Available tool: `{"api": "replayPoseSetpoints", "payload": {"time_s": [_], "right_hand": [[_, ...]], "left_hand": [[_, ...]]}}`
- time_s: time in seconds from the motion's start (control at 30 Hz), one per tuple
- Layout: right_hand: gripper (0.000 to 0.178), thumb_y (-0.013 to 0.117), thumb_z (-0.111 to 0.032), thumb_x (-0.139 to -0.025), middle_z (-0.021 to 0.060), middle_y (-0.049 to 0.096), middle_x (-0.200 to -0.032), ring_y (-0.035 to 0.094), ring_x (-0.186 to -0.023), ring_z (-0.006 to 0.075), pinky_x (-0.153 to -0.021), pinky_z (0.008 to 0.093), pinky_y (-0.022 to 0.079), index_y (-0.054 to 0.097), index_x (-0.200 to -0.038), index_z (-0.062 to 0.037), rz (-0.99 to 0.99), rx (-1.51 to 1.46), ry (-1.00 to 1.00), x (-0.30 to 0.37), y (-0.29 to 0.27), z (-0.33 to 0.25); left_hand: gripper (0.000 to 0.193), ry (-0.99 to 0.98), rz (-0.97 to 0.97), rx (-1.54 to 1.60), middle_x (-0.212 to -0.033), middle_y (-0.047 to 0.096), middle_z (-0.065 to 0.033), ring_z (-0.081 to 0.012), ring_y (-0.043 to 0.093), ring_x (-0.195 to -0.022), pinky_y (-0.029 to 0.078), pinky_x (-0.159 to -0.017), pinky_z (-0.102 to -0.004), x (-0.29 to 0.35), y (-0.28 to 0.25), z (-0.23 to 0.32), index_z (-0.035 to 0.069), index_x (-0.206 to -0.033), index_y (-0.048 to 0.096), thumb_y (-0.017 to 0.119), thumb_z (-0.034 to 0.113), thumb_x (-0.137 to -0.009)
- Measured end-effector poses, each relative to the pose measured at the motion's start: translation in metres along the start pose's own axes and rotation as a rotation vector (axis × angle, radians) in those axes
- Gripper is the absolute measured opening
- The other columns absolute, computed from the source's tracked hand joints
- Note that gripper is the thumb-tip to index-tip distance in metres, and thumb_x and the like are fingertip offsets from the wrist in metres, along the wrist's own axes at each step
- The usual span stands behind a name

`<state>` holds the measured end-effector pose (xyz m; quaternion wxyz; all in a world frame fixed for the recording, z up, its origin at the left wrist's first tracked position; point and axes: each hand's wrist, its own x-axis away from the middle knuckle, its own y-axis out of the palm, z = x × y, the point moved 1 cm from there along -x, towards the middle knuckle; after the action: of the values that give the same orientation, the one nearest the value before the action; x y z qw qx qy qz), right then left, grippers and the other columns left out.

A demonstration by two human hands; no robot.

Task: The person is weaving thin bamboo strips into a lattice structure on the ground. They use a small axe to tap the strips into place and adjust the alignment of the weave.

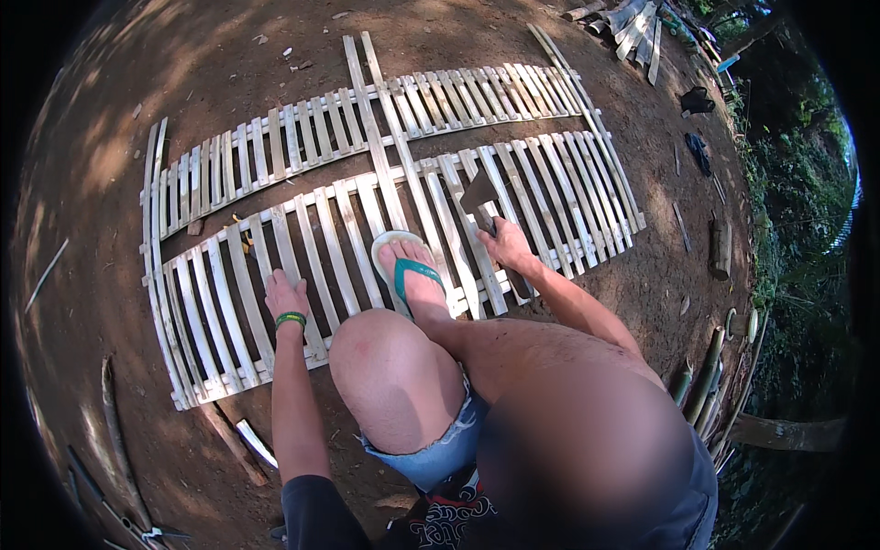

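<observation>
A slatted bamboo panel (335, 246) lies on the ground, pale strips crossing long rails. My right hand (507, 246) is closed round the handle of a cleaver (478, 192), whose broad dark blade points away over the right half of the panel. On the left half, my left hand (287, 297) lies on the slats with its fingers stretched out, a green band around the wrist. My foot, in a white and teal flip-flop (417, 269), is planted on the slats between the two hands.
Long upright strips (374, 137) cross the panel near its middle. Split bamboo pieces (637, 29) are piled at the far right. A short log (721, 249) and bamboo poles (704, 383) lie to the right, beside greenery. Sticks (124, 440) lie at the near left.
</observation>
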<state>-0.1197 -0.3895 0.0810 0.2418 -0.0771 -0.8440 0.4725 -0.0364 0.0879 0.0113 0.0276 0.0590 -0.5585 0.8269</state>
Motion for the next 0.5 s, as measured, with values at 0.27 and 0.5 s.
{"api": "replayPoseSetpoints", "payload": {"time_s": [0.27, 0.5], "right_hand": [[0.034, 0.066, -0.03, -0.098, 0.0116, 0.069, -0.073, 0.067, -0.06, 0.0192, -0.058, 0.0361, 0.055, 0.062, -0.101, 0.0046, 0.039, -0.393, 0.088, -0.037, -0.11, -0.021], [0.04, 0.06, -0.032, -0.102, 0.0118, 0.067, -0.076, 0.064, -0.055, 0.0167, -0.05, 0.0327, 0.051, 0.058, -0.118, 0.0053, -0.018, -0.516, 0.094, -0.041, -0.109, -0.023]], "left_hand": [[0.04, -0.065, -0.046, -0.029, -0.113, 0.064, -0.0233, -0.0439, 0.064, -0.11, 0.053, -0.091, -0.0537, -0.017, -0.007, 0.016, 0.002, -0.108, 0.053, 0.08, 0.021, -0.085], [0.062, -0.117, -0.37, -0.305, -0.129, 0.062, -0.0265, -0.0439, 0.062, -0.121, 0.053, -0.102, -0.0508, -0.08, -0.049, 0.076, -0.002, -0.127, 0.057, 0.075, 0.043, -0.089]]}}
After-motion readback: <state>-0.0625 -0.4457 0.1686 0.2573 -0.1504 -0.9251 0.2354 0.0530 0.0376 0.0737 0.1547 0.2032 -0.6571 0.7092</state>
